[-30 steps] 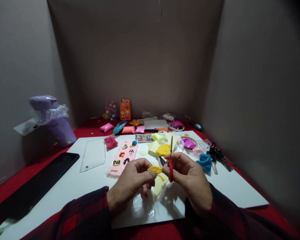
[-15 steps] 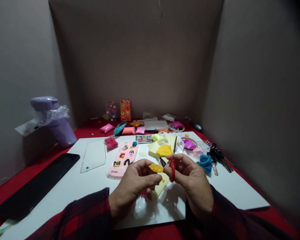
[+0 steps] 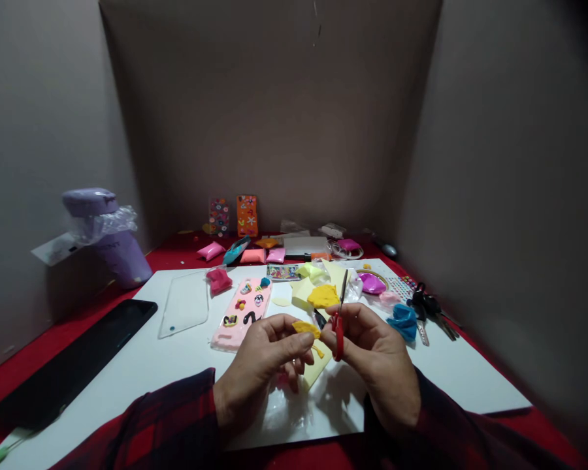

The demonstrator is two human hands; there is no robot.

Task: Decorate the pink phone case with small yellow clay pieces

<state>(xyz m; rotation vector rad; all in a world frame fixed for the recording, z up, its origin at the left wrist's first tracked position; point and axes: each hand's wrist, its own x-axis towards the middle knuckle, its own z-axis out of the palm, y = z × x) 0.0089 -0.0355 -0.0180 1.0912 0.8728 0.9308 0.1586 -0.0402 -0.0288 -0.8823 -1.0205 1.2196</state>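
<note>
Between the thumb and fingers of my left hand (image 3: 269, 359) is a small flat yellow clay piece (image 3: 306, 328), pointed at its left end. My right hand (image 3: 372, 359) is closed on red-handled scissors (image 3: 339, 336), whose blades point up and away; its fingertips reach the right end of the yellow piece. Behind them a larger yellow clay lump (image 3: 323, 296) rests on pale yellow paper (image 3: 301, 288). A thin yellow strip (image 3: 318, 352) shows just below the piece. To the left lies a pink phone case (image 3: 235, 320) with small decorations.
A clear case (image 3: 183, 305), a black phone (image 3: 78, 362) and a purple bottle (image 3: 120, 251) are at the left. Blue clay (image 3: 402, 322) and keys (image 3: 424, 331) lie at the right. Clay packets (image 3: 252, 256) and an orange case (image 3: 247, 215) are at the back.
The thumb of my left hand has moved up over the yellow piece and covers more of it. My right hand and the scissors have hardly moved.
</note>
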